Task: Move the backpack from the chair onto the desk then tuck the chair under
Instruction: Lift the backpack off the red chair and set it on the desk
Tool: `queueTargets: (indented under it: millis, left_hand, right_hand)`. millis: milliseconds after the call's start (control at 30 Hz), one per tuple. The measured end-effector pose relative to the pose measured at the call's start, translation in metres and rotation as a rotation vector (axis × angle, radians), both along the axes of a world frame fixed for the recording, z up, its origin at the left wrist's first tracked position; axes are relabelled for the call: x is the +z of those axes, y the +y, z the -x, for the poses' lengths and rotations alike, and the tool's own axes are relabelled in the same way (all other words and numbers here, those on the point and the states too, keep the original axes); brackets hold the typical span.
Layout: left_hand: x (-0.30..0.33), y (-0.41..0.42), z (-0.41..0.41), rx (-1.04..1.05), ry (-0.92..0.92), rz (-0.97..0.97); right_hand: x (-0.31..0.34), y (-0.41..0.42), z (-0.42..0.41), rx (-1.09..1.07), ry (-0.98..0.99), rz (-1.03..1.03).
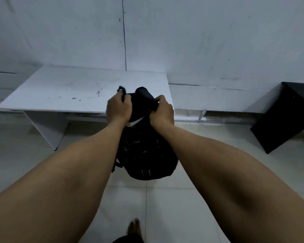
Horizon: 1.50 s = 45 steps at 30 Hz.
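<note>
A: Light was dim, cool, bluish; no clear source. Soft shadow sat under the desk (pixel 60 88).
B: Blur?
A: Whole pic soft, esp. the foot (pixel 134 227) at bottom edge. Backpack (pixel 146 155) was near-black, detail lost. Wide-angle bent the wall (pixel 218 41) lines and stretched forearms at corners.

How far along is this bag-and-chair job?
Done: the backpack is lifted, hanging from the left hand and right hand. In hand: carrying it toward the desk, not yet set down. Left: put it on the desk, then tuck the chair, which isn't in view.
</note>
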State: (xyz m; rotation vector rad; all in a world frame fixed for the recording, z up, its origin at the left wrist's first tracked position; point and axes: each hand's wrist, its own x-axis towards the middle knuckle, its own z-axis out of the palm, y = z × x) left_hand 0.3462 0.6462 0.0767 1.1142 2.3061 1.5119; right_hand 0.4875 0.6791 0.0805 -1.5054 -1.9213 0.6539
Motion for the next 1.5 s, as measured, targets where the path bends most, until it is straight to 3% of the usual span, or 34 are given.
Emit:
queueTargets:
  millis: [133,267,400,533,633,733,1033,1300,1500]
  left_hand:
    - [-0.002,0.034,0.058,-0.108,-0.077,-0.102]
    - [0.004,0.076,0.094,-0.145,0.093,0.083]
    - [0.020,0.131,0.124,-0.230,0.060,0.306]
    - [0.038,0.198,0.134,-0.161,0.128,0.248]
    - [0.036,0.248,0.133,-0.129,0.005,0.079]
    - [0.037,0.301,0.141,-0.080,-0.048,0.037]
    - [0.015,0.433,0.191,-0.042,-0.036,0.132]
    - [-0.025,0.542,0.253,-0.138,-0.016,0.216]
    - [-0.022,0.619,0.295,-0.142,0.013,0.264]
  right_hand:
    - [0.029,0.053,0.024,0.128,0.118,-0.053]
    - [0.052,0.107,0.044,0.087,0.262,-0.108]
    - [0.063,0.162,0.064,0.074,0.373,-0.134]
    - [0.071,0.232,0.081,0.054,0.415,-0.167]
    - [0.077,0.291,0.088,0.087,0.372,-0.199]
    - [0.083,0.353,0.104,0.122,0.266,-0.246]
    - [0.066,0.503,0.161,0.124,0.104,-0.174]
    - [0.019,0.613,0.219,0.057,0.047,-0.026]
    - [0.022,0.681,0.256,0.030,0.035,-0.016]
